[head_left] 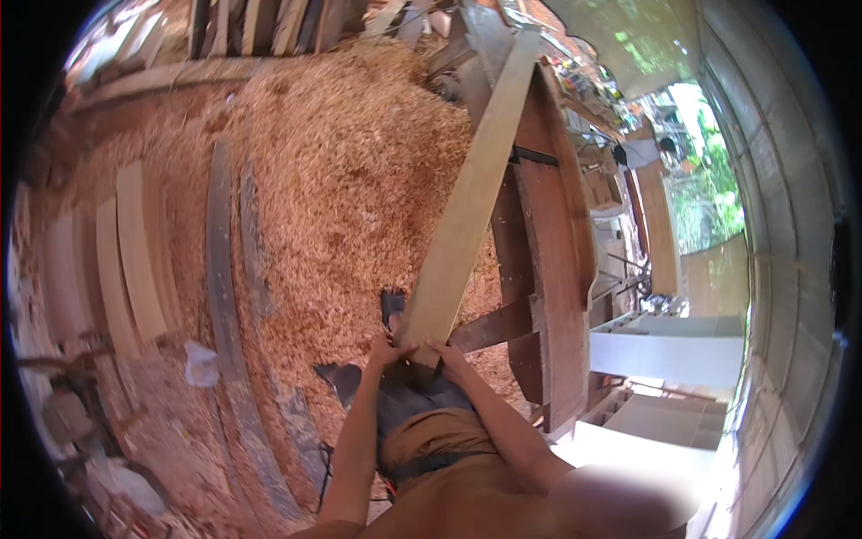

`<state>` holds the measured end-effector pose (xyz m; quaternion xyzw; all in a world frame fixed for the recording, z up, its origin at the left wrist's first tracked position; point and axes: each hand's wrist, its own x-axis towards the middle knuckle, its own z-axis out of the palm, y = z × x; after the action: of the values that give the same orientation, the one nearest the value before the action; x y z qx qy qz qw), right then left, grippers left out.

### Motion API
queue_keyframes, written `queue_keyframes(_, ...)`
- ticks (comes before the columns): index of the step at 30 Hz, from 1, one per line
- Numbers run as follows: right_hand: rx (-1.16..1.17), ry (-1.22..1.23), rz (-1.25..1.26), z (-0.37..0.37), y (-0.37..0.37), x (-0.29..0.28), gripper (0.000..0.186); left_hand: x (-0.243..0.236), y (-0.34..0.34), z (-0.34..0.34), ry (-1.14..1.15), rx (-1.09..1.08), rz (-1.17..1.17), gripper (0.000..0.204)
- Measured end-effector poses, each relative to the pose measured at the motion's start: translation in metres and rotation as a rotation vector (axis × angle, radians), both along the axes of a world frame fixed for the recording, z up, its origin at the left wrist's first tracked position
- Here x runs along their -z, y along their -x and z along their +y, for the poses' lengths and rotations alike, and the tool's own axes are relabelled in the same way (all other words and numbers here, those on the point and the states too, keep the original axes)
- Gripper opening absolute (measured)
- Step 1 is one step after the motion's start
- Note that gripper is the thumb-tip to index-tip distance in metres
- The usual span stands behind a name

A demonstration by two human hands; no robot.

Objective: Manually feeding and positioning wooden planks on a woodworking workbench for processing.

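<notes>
A long, pale wooden plank (pixel 473 184) slants away from me, its far end lying by the top of a dark wooden bench (pixel 561 234). Its near end is in front of my waist. My left hand (pixel 386 349) grips the left edge at that end, fingers partly hidden under the wood. On the right corner my right hand (pixel 452 359) is closed around the same end, the thumb near the top face. Below the plank, my feet stand among wood shavings (pixel 350 153).
Several loose boards (pixel 144 260) lie at the left, beside long grey beams (pixel 224 260) on the floor. A white plastic bag (pixel 201 366) sits near them. White panels (pixel 664 355) stand right of the bench. Timber pieces (pixel 260 27) lean at the back.
</notes>
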<state>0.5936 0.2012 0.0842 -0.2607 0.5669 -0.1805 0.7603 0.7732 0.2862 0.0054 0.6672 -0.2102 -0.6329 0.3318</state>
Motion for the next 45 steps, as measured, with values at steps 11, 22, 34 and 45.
queue_keyframes(11,-0.053,0.038,0.18,-0.016,0.016,0.012,0.056,0.0,0.024,-0.016,-0.18,-0.048,0.523,0.063)
queue_keyframes(22,-0.214,0.169,0.717,-0.006,-0.008,-0.01,0.066,-0.004,0.03,-0.005,0.134,-0.324,0.132,0.054)
queue_keyframes(34,-0.389,0.512,0.903,0.005,-0.052,-0.072,0.071,0.0,0.005,-0.008,-0.097,-0.37,0.096,0.075)
queue_keyframes(45,-0.69,0.606,0.903,0.0,-0.101,-0.128,0.068,0.041,-0.012,0.01,-0.127,-0.498,0.965,0.062)
